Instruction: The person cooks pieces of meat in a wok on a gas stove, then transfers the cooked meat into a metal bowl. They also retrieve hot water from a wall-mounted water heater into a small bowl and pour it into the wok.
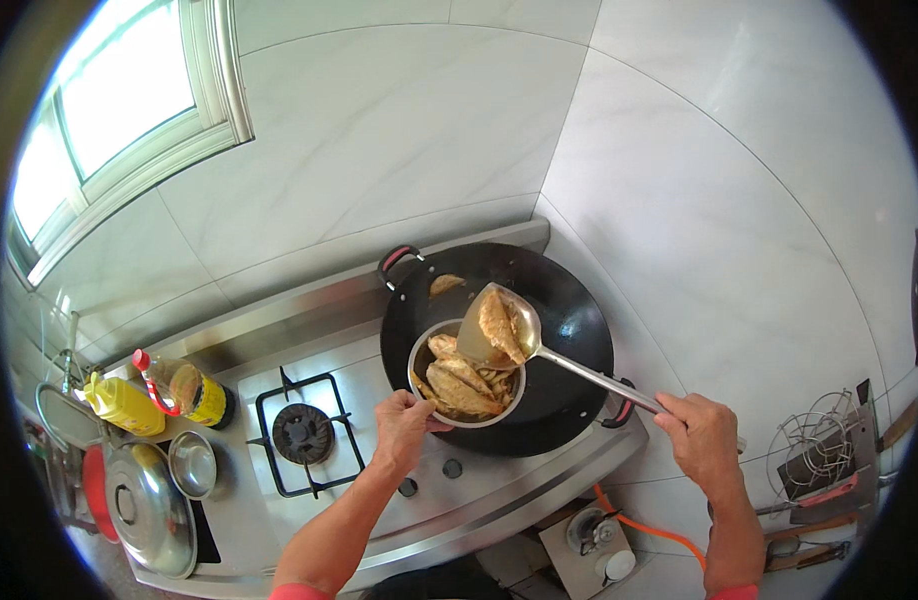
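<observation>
My left hand (405,426) grips the rim of a round metal bowl (518,396), which is over the near left part of a large black wok (571,352). Browned fried fish pieces (459,386) fill much of the bowl. My right hand (700,435) holds the long handle of a metal wok spatula (594,377). Its blade is over the bowl's upper right side and carries another browned piece (498,326). One small piece (446,284) lies against the wok's far left wall.
An unlit gas burner (303,435) is left of the wok. Further left stand a small metal bowl (193,465), a domed lid (150,517), a yellow bottle (125,405) and a red-capped bottle (193,394). Tiled walls meet behind the wok; wire racks (819,446) hang at right.
</observation>
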{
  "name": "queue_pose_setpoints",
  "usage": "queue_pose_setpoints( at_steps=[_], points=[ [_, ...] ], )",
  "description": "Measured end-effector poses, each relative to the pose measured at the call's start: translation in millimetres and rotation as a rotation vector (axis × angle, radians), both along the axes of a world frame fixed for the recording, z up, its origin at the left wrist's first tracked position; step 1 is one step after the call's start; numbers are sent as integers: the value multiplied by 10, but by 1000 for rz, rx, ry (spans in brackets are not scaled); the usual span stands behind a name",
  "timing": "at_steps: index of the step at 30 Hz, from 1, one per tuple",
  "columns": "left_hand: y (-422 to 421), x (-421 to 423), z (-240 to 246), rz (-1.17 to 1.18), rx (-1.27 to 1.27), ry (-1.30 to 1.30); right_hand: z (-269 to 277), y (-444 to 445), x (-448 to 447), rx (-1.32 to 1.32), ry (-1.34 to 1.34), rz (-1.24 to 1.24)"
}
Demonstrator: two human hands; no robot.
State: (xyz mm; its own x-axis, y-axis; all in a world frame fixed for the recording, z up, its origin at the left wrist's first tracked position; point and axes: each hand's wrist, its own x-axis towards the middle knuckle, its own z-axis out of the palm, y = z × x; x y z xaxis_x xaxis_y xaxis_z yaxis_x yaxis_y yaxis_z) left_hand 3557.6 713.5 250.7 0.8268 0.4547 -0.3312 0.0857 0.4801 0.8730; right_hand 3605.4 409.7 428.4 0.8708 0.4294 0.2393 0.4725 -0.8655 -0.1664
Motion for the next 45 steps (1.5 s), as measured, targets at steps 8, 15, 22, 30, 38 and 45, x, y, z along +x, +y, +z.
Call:
queue_pose_setpoints(
  at_steps=[8,15,22,30,38,45],
  points=[
    [-64,40,-21,-29,-26,-20,-14,50,-320,-138,-460,113],
    [-87,49,-16,-18,-102,-40,-111,69,-517,-232,-622,94],
    [-93,61,-65,-15,-136,-38,-165,44,-610,-171,-564,36],
    [-28,25,-57,-9,-133,-80,-209,-28,-530,31,-420,-69],
    [114,-181,42,-2,-22,13,-535,-126,-55,375,181,-291],
    [256,-759,24,80,-63,84,-1264,323,451,120,-233,-146]
  ],
)
